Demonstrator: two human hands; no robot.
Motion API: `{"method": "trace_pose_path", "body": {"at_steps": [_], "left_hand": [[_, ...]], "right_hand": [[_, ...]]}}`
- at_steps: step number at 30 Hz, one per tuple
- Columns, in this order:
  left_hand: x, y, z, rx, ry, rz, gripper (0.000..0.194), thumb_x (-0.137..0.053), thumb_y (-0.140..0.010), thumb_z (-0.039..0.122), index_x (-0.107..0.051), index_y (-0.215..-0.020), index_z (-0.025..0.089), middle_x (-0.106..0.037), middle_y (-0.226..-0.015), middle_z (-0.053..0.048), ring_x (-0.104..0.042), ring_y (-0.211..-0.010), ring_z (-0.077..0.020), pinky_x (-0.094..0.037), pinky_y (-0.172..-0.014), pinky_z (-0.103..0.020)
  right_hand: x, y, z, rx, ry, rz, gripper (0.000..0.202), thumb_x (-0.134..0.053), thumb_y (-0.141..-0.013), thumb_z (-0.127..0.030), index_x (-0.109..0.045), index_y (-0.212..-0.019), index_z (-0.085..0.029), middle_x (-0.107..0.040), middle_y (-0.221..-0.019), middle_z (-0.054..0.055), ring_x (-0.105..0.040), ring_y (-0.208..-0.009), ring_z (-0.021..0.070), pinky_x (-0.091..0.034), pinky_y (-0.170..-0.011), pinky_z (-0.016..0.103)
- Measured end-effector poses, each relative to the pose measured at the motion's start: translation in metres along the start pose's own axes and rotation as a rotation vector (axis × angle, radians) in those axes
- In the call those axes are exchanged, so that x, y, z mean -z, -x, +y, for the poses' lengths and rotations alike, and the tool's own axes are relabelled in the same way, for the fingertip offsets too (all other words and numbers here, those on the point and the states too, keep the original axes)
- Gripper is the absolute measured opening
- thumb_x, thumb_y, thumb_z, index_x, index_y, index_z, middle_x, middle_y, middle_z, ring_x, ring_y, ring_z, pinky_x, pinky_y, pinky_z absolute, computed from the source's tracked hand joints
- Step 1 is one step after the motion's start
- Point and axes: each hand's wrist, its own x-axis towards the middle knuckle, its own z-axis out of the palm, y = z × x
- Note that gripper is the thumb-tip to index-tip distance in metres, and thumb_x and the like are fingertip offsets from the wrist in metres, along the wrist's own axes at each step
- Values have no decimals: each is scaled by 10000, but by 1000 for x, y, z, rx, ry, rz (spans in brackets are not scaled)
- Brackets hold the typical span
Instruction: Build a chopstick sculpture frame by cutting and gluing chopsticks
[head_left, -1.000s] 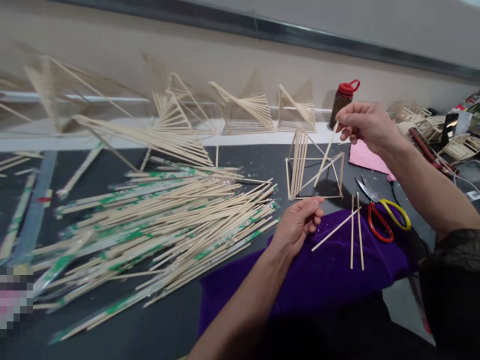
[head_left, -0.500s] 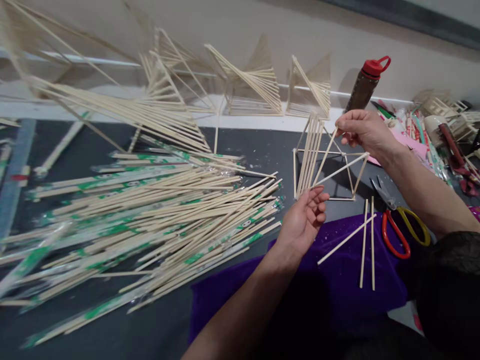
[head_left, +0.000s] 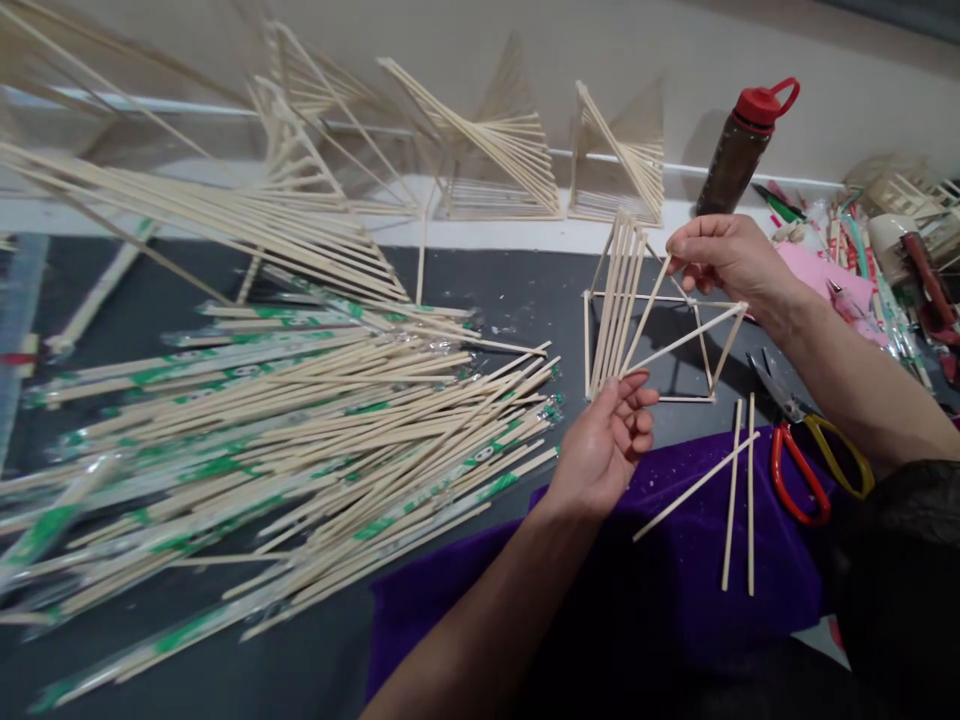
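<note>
Fingers of the right hand (head_left: 731, 262) are pinching the upper end of a thin stick (head_left: 648, 311), which is slanting down toward the left hand (head_left: 606, 442). That hand's thumb and forefinger are staying narrow at the stick's lower end; whether they are gripping it, I cannot tell. A stick frame (head_left: 587, 345) is standing toward the table's (head_left: 525, 275) far edge. Nearer the front edge, loose sticks (head_left: 732, 495) are lying on purple cloth (head_left: 465, 590) beside scissors (head_left: 796, 412), while a stick pile (head_left: 337, 430) is spreading leftward.
</note>
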Motion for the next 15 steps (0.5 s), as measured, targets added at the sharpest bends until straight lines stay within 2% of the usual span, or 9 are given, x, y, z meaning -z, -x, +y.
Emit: {"method": "trace_pose_path", "body": {"at_steps": [6,15], "left_hand": [[-3,3,1,-7,-29,26,254,-412,-980,225,-620,-924,89,-594,-652,-25,-470,-428,-50,-330,-367,-141],[-4,3,1,-18,-58,31,273,-388,-985,217,-614,-934,73,-589,-627,-22,-457,-412,-53,-313,-355,-143]], "right_hand": [[-2,-1,4,5,-12,10,102,-701,-731,-188,-629,-688,-131,-674,-626,22,-555,-440,51,-301,-346,142],[-12,4,10,152,35,120,108,-648,-717,-182,-697,-772,-103,-666,-618,3,-539,-432,46,-318,-360,139]]}}
